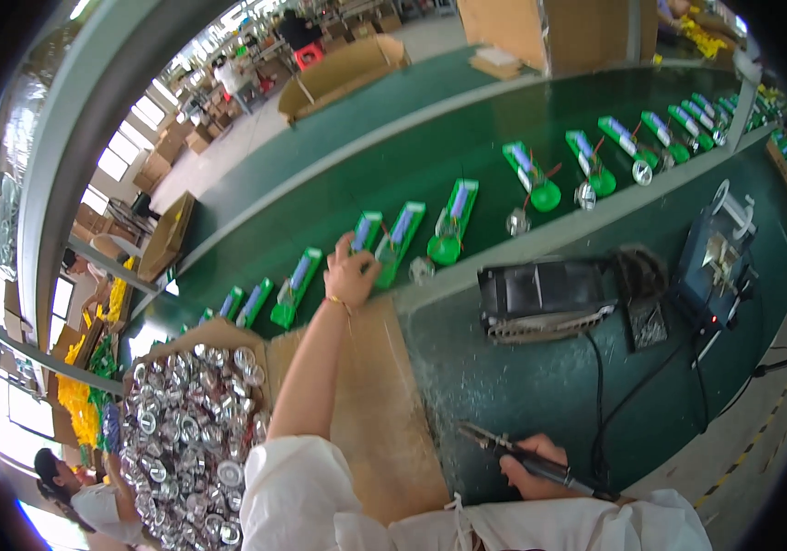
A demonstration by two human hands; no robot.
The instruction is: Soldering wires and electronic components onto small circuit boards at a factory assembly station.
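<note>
My left hand reaches over the green belt, its fingers curled together at the near end of a green plastic casing with a bluish cylinder in it. The fingers hide what they pinch. Just right of it lies another green casing. My right hand is closed around the black handle of a soldering iron, low over the green worktop. Its metal tip points left. Several more such casings lie in a row along the belt, some with thin red wires and a silver reflector beside them.
A heap of silver reflectors fills a box at my left. Brown cardboard lies before me. A black fan-like unit and a blue soldering station with cables stand at the right. A grey frame post rises at the left.
</note>
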